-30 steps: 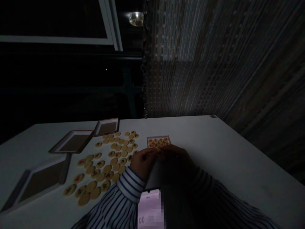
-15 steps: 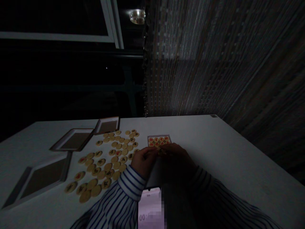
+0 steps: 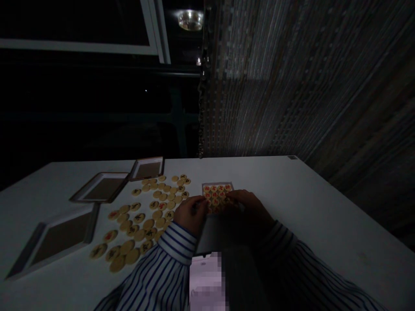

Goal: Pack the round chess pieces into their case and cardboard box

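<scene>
A small shallow box (image 3: 218, 183) holds rows of round xiangqi pieces (image 3: 214, 195) with red characters. My left hand (image 3: 190, 214) is at the box's left side, fingers curled and tips close together by the rim. Whatever lies between those fingertips is too dark to make out. Over the right side of the box, my right hand (image 3: 251, 209) has its bent fingertips at the pieces there; its thumb and palm are lost in shadow. Many loose xiangqi pieces (image 3: 148, 224) lie left of my left hand, some face up with black or red characters, others blank side up.
Three shallow trays or lids stand on the left of the white table (image 3: 311, 224): a near one (image 3: 90, 222), a middle one (image 3: 74, 198) and a far one (image 3: 133, 172). A lit phone (image 3: 205, 280) lies in front of me. Behind the table hangs a string curtain (image 3: 259, 86).
My hands have parted from near the middle of the box to its left and right sides. More rows of red-marked pieces now show between them. The view has shifted slightly.
</scene>
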Tool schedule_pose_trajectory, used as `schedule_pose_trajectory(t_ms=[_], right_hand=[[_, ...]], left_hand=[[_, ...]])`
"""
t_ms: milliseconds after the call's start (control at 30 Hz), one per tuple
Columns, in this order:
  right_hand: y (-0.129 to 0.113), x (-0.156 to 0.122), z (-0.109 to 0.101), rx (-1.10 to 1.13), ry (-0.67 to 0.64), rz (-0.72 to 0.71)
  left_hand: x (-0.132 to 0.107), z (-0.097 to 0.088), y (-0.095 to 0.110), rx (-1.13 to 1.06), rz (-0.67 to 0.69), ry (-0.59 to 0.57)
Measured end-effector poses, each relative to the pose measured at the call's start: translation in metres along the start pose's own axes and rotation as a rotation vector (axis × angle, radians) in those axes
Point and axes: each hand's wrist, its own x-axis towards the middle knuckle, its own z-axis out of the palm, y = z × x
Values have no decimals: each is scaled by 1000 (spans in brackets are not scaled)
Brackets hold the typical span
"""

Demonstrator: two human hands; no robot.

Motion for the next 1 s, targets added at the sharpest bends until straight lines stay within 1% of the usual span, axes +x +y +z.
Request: schedule_pose_trajectory(t_ms=[167, 233, 333, 500, 600, 867, 1000], right_hand=[[2, 3, -1, -58, -77, -13], [1, 4, -2, -99, -126, -20], [-2, 6, -5, -160, -181, 2], [-9, 9, -10, -202, -170, 19], [-11, 10, -12, -215, -200, 27], [-10, 6, -10, -212, -201, 31], [-9, 5, -10, -221, -196, 28]], left_hand=[[-1, -1, 0, 76, 19, -25], [-1, -1, 0, 93, 28, -27], [-1, 1, -2, 100, 28, -26], [-1, 1, -4, 102, 39, -31], [-1, 1, -4, 108, 35, -27], [-1, 4, -8, 120, 34, -12], [-1, 5, -10, 110, 44, -31]])
